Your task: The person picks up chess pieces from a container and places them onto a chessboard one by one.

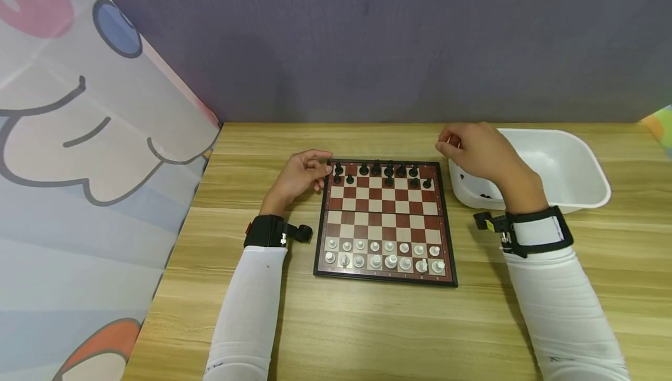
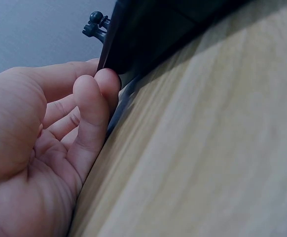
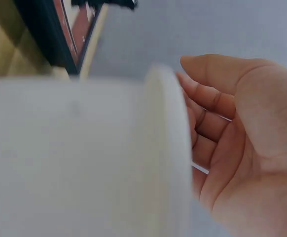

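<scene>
A brown-and-cream chessboard [image 1: 375, 199] with a black frame lies on the wooden table. Two full rows of white chess pieces [image 1: 391, 261] stand along its near side. Several black chess pieces [image 1: 389, 169] stand at the far side, with gaps among them. My left hand [image 1: 300, 175] holds the board's far left corner, thumb at the edge; the left wrist view shows its fingers [image 2: 90, 106] curled against the board's side. My right hand [image 1: 480, 150] hovers at the left rim of a white plastic tub [image 1: 556, 162], fingers loosely bent, with no piece visible in them.
A few small dark pieces [image 1: 485, 196] lie in the tub, right of the board. A grey partition [image 1: 394, 42] rises behind the table [image 1: 336, 328], and a cartoon-printed panel [image 1: 79, 223] borders its left side.
</scene>
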`<state>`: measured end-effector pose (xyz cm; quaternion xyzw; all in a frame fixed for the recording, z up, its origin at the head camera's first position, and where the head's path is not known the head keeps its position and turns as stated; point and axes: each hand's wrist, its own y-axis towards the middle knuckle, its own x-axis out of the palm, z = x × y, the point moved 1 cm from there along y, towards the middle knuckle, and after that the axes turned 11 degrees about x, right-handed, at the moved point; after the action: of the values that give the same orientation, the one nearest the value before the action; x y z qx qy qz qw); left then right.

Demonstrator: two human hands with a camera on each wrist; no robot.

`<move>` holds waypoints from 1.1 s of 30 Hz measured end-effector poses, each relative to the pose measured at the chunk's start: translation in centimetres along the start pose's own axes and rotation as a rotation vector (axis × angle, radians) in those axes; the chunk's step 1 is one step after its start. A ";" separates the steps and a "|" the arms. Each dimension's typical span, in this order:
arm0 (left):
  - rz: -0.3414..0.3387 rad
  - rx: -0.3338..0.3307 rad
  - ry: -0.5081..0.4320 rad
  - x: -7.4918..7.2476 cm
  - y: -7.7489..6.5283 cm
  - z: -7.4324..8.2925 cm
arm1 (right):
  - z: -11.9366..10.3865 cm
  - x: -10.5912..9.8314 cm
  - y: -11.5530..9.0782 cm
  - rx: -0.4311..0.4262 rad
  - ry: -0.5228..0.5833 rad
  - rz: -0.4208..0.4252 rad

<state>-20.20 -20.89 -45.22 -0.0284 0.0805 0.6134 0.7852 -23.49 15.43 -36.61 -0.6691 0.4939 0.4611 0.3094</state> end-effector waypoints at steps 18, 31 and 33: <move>0.012 -0.012 0.019 -0.4 0.0 -0.3 | 4.3 -1.0 0.2 0.119 0.004 -0.213; 0.007 -0.003 0.007 -0.2 0.3 -0.3 | 5.9 0.2 0.7 0.185 -0.067 -0.249; 0.007 -0.006 0.010 -0.2 0.3 -0.3 | 6.2 0.4 0.7 0.202 -0.074 -0.252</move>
<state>-20.61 -21.05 -45.47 -0.0336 0.0827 0.6160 0.7827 -26.09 20.43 -39.37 -0.6739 0.4383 0.3909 0.4483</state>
